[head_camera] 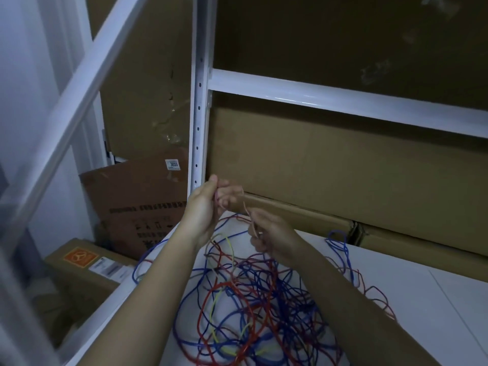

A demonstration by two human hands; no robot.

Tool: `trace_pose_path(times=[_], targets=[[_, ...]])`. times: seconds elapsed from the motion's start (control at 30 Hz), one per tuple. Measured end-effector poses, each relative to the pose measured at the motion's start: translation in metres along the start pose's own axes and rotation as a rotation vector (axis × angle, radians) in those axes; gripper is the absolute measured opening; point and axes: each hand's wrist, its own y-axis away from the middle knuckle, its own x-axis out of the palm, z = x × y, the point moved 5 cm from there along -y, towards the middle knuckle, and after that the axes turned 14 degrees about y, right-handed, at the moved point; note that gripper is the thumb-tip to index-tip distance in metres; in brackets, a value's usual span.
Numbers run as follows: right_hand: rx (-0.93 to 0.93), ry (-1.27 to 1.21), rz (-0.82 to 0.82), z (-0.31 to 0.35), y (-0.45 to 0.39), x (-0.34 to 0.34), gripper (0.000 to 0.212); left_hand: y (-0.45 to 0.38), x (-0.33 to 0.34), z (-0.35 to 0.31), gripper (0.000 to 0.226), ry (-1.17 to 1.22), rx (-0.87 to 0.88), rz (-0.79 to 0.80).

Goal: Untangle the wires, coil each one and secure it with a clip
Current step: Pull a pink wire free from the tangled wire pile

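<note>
You hold a thin pale wire (246, 207) raised above the tangle of wires (253, 299), a heap of blue, red and yellow-green strands lying on the white counter (422, 283) beneath your forearms. Your left hand (204, 207) has its grip closed, fingertips pinching the wire's upper part, while your right hand (269, 233) sits just beside and lower, its grip also closed, fingers curled round the same wire. Behind the counter stand long cardboard boxes (343, 159) in a white metal rack (198, 101), and further cardboard boxes lie lower left.
</note>
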Motion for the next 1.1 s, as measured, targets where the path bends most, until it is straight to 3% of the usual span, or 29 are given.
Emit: trace_pose_path(times=[0.17, 0.3, 0.37, 0.57, 0.8, 0.97, 1.1], targets=[[-0.258, 0.742, -0.202, 0.004, 0.012, -0.005, 0.030, -0.011, -0.018, -0.005, 0.030, 0.305, -0.004, -0.048], [-0.328, 1.022, -0.062, 0.010, 0.024, 0.022, 0.033, -0.018, -0.021, -0.010, 0.031, 0.472, 0.047, -0.076], [-0.328, 1.078, -0.040, 0.012, 0.026, 0.026, 0.032, -0.021, -0.022, -0.011, 0.032, 0.434, 0.072, -0.113], [-0.263, 0.979, -0.009, 0.010, 0.035, 0.026, 0.025, -0.024, -0.032, -0.009, 0.039, -0.245, 0.193, -0.119], [-0.397, 0.806, -0.149, 0.029, 0.055, 0.028, 0.021, -0.012, -0.018, 0.007, 0.035, -1.030, 0.202, 0.344], [-0.360, 0.537, -0.219, 0.035, 0.053, 0.008, 0.019, 0.000, -0.013, 0.023, 0.034, -1.128, 0.097, 0.453], [-0.244, 0.300, -0.288, 0.028, 0.039, -0.013, 0.022, 0.005, -0.012, 0.025, 0.043, -1.009, -0.050, 0.512]])
